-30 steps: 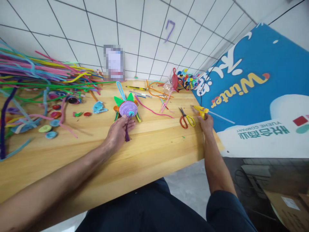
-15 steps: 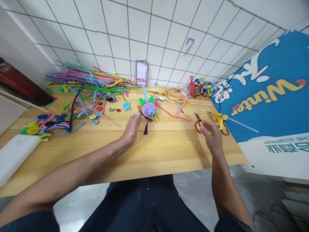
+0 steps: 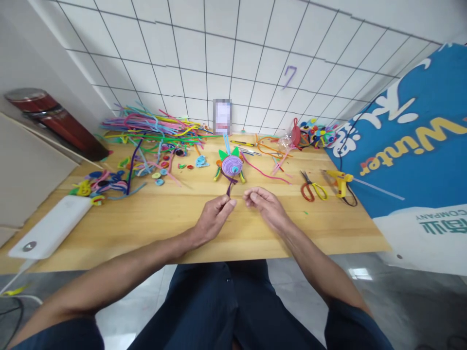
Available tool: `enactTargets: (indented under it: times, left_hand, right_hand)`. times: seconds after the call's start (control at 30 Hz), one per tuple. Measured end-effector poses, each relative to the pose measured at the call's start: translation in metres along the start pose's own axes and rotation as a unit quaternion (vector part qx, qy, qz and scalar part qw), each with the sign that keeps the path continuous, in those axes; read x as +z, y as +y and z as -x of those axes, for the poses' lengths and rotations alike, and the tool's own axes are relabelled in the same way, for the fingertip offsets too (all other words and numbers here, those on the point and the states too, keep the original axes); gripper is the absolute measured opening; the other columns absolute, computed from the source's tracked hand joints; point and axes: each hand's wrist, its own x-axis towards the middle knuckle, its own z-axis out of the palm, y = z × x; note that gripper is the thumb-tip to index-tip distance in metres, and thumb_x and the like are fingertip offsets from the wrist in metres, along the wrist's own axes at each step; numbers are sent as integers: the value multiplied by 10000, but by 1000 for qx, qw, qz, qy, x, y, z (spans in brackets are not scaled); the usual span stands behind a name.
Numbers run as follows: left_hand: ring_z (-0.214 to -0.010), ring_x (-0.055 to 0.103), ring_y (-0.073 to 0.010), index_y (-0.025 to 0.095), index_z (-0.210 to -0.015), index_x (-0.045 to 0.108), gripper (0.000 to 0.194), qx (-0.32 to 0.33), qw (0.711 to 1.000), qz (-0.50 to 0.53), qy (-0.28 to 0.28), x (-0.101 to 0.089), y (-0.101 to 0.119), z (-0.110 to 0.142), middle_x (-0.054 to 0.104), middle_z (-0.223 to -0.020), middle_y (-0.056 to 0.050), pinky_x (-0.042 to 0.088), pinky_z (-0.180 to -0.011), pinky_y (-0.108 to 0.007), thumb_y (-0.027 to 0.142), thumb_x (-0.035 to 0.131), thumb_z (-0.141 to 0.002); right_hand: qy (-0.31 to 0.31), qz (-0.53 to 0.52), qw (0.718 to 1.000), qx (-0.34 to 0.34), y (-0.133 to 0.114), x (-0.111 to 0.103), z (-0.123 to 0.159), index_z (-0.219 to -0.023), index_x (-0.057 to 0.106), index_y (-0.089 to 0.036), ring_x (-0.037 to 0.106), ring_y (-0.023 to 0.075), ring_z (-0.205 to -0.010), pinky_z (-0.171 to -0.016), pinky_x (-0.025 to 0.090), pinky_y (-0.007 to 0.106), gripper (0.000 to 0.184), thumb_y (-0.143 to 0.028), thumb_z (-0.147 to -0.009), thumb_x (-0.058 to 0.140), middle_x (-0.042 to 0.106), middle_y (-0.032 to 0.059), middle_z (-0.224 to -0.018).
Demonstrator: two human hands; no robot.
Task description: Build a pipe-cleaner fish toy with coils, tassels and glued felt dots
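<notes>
The tabletop (image 3: 242, 238) is showing smooth wood grain with a soft sheen; the red flask (image 3: 67, 124) is gleaming, glossy as polished metal. The pipe cleaners (image 3: 149, 121) are looking fuzzy and matt, while the purple disc (image 3: 227, 166) is displaying ridged, cord-like coils.

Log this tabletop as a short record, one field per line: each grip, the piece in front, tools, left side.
Left grip: closed on the dark purple tassel
Right grip: curled near the left; too small to tell whether it holds anything
Piece: ornament with purple spiral face, green points, light blue loop
Tools: scissors; yellow glue gun to their right
Left side: pipe-cleaner bundle, white device, red flask
</notes>
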Motion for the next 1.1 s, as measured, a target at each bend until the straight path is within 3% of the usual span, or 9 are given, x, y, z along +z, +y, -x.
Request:
enactTargets:
  times: [0.1, 0.17, 0.3, 0.4, 0.47, 0.67, 0.83, 1.0, 1.1]
  left_hand:
    - [-622, 445, -110, 183, -881, 604, 214, 15, 1000, 9, 22, 3, 3, -1, 518, -708, 29, 378, -613, -253, 380, 585, -966]
    - [-603, 454, -105, 173, -967, 635, 204, 11, 1000, 18, 17, 4, 10, 0, 552, -721, 28, 378, -589, -247, 374, 606, -950]
    - [-606, 481, -95, 168, -907, 642, 185, 2, 999, 49, -1, 6, 27, 6, 605, -749, 16, 390, -583, -235, 353, 634, -904]
    - [-591, 470, -85, 170, -864, 642, 185, -26, 996, 88, -9, 8, 34, 11, 621, -756, 16, 396, -564, -225, 354, 641, -885]
    - [-564, 454, -77, 167, -887, 655, 202, -54, 992, 115, -10, 10, 34, 15, 629, -762, 18, 386, -533, -219, 369, 652, -880]
    - [-497, 434, -65, 157, -884, 677, 197, -74, 989, 128, -4, 15, 26, 22, 632, -697, 25, 364, -482, -210, 352, 657, -858]
    - [-473, 424, -71, 161, -795, 666, 179, -55, 993, 105, -17, 15, 33, 30, 545, -575, 49, 355, -473, -208, 329, 629, -844]
    - [-490, 407, -53, 160, -802, 651, 177, -95, 986, 132, -17, 19, 46, 33, 613, -654, 34, 316, -464, -200, 330, 690, -777]
    - [-458, 391, -48, 157, -797, 654, 159, -117, 982, 145, -20, 24, 45, 32, 638, -635, 26, 295, -444, -201, 305, 688, -750]
  right_hand:
    - [4, -43, 999, -4, -1, 8, 8, -986, 775, -221, 593, 133, -755, -762, 495, 290, 300, -462, -814, 828, 710, 19, -915]
    - [2, -41, 999, -19, 1, 10, 15, -980, 793, -223, 589, 131, -751, -761, 501, 289, 265, -438, -827, 823, 709, 19, -899]
    - [-3, 14, 997, -76, 10, 11, 30, -1038, 814, -235, 615, 144, -804, -789, 529, 297, 246, -429, -894, 768, 723, 34, -957]
    - [-4, 117, 982, -145, 15, 12, 39, -1126, 805, -250, 656, 169, -880, -828, 562, 325, 258, -417, -977, 676, 733, 52, -1031]
    - [6, 217, 952, -215, 17, 12, 45, -1174, 792, -264, 674, 190, -954, -867, 575, 353, 256, -365, -1023, 612, 731, 64, -1056]
    - [49, 435, 805, -399, 33, 13, 59, -1394, 689, -280, 683, 211, -999, -840, 602, 369, 415, -149, -1044, 509, 709, 111, -1113]
    - [57, 480, 763, -429, 34, 15, 70, -1569, 515, -309, 684, 209, -1009, -855, 605, 364, 560, -109, -1048, 475, 695, 107, -1140]
    - [93, 560, 690, -450, 36, 12, 76, -1548, 543, -276, 681, 228, -974, -861, 574, 374, 539, -106, -1039, 502, 730, 122, -1135]
    - [93, 574, 696, -422, 41, 10, 81, -1530, 567, -271, 677, 230, -963, -867, 566, 381, 495, -150, -1054, 498, 739, 123, -1142]
